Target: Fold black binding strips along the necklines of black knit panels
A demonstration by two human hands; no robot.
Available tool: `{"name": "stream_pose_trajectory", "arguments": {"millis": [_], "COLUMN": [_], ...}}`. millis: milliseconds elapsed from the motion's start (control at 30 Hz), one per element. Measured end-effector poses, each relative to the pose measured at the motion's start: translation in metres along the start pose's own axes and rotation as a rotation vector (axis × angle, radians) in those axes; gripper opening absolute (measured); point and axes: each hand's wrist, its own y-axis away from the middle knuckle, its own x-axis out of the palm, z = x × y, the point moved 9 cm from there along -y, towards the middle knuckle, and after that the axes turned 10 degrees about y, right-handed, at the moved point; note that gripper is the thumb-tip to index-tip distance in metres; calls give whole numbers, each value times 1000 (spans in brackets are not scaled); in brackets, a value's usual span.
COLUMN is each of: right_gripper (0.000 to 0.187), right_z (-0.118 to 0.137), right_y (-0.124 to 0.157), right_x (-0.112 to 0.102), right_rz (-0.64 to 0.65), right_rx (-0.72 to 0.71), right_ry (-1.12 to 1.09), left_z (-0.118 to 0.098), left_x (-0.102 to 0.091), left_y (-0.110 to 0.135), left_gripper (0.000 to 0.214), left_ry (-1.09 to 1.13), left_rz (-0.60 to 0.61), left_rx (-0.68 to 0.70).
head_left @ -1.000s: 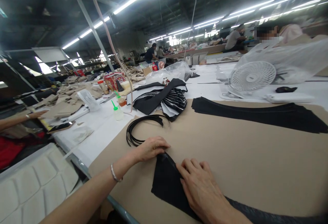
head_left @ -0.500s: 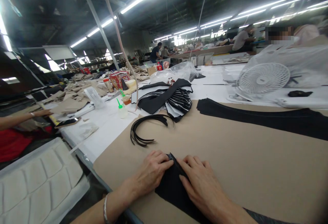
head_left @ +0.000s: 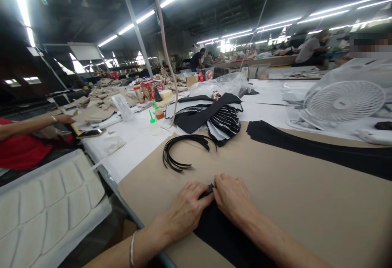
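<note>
A piece of black material [head_left: 222, 229], fabric or leather, lies on brown paper [head_left: 275, 186] and runs off toward the bottom of the view. At its far end my left hand [head_left: 191, 204] is closed, thumb and fingers pinching the edge. Right beside it, my right hand [head_left: 232, 194] presses closed fingers on the same end; its fingertips are partly hidden. The two hands almost touch. Beyond them lies a curved bundle of thin black strips [head_left: 180, 153]. Farther back is a pile of black pieces with pale edges [head_left: 211, 115].
A long black piece [head_left: 306, 147] lies at the right, near a white fan [head_left: 344, 102]. Small green-tipped bottles [head_left: 153, 125] stand behind the strips. At left are a cream panelled sheet [head_left: 49, 202], the table edge and a person's arm [head_left: 33, 127].
My right hand has moved forward and its fingers have closed at the far end of the black piece, beside my left hand. The camera view has turned slightly left.
</note>
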Motion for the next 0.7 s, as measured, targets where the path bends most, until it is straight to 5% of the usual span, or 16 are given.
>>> {"name": "stream_pose_trajectory", "arguments": {"millis": [333,700], "right_gripper": [19,24], "right_z": [-26,-24], "right_y": [-11,-14], "right_x": [14,9], "right_rz": [79,94], "right_rx": [91,15], "right_ry": [-213,-342], "left_z": [-4,-2], "left_x": [-1,3], "left_y": [3,4], "left_gripper": [34,36], "left_ry": [-20,-39], "left_rz": [-33,-17], "left_rx": [58,59]}}
